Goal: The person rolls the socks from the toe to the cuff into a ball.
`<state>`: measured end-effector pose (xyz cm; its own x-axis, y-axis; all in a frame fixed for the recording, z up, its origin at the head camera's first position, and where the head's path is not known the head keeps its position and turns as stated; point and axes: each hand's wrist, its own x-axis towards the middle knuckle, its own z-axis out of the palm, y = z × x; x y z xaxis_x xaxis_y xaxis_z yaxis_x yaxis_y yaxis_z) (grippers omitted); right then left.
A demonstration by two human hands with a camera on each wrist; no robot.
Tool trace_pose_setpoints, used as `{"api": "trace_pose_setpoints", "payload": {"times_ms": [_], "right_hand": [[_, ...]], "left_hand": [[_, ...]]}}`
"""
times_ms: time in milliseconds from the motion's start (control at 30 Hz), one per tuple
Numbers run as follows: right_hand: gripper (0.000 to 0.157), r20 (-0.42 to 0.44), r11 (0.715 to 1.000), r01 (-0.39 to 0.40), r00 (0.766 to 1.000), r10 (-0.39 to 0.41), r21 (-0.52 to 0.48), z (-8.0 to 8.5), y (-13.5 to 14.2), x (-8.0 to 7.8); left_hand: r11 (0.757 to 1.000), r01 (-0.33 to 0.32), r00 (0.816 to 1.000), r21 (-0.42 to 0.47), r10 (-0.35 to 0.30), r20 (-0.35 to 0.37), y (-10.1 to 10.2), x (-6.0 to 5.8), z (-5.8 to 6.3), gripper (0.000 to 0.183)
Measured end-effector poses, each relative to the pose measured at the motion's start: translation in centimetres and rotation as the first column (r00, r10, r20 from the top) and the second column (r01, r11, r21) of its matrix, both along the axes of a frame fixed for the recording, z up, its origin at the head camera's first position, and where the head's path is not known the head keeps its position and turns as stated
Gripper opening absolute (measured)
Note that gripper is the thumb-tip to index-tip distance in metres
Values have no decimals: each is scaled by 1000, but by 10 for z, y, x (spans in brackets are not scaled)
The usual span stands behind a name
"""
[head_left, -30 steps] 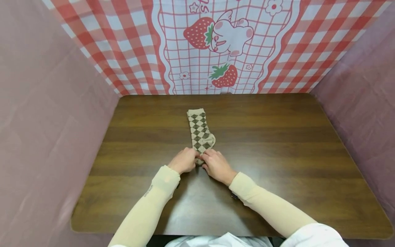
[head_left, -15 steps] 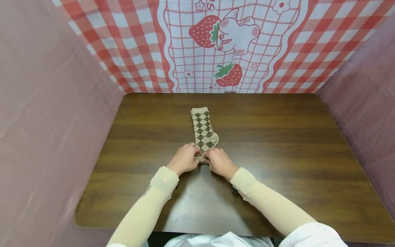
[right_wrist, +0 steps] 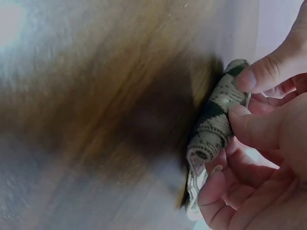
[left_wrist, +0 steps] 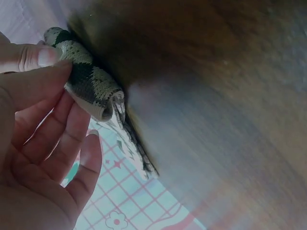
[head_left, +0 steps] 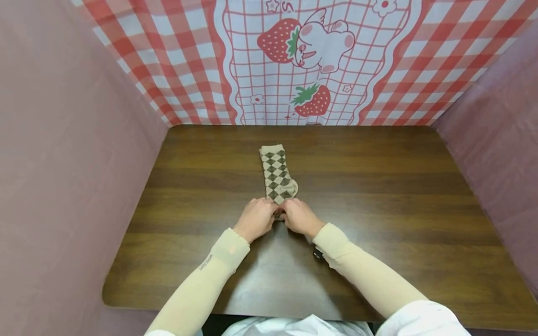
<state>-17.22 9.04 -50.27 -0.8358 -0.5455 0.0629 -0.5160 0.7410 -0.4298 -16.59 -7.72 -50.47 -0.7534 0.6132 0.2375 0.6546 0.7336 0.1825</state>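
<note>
A beige sock (head_left: 275,170) with dark green diamonds lies lengthwise on the wooden table, its cuff toward the back and its heel pointing right. Its near end is rolled up, and the small roll (left_wrist: 91,79) shows in both wrist views. My left hand (head_left: 256,218) pinches this roll at its left side, thumb on the near face and fingers behind. From the right, my right hand (head_left: 300,217) holds the same roll, its thumb (right_wrist: 259,122) pressed on the knit. The two hands meet over the roll and mostly cover it in the head view.
The brown wooden table (head_left: 378,200) has rounded corners. Behind it hangs a red-and-white checked cloth (head_left: 168,60) with strawberry prints. Pinkish curtains (head_left: 63,163) flank both sides.
The near end of the sock has been rolled a little farther toward the heel. Both hands have drawn closer together over it. The whole head view has shifted slightly.
</note>
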Motion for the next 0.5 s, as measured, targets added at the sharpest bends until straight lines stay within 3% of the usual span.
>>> {"api": "trace_pose_setpoints", "payload": {"times_ms": [167,500], "right_hand": [[16,-110,999,-50,993,49,-9,-3,3,0],[12,-239,998,-27,971,10,-64,-7,3,11]], "left_hand": [[999,-34,999,7,34,11,1,-2,0,16],[998,-60,988,-21,63,141,3,-12,7,11]]}}
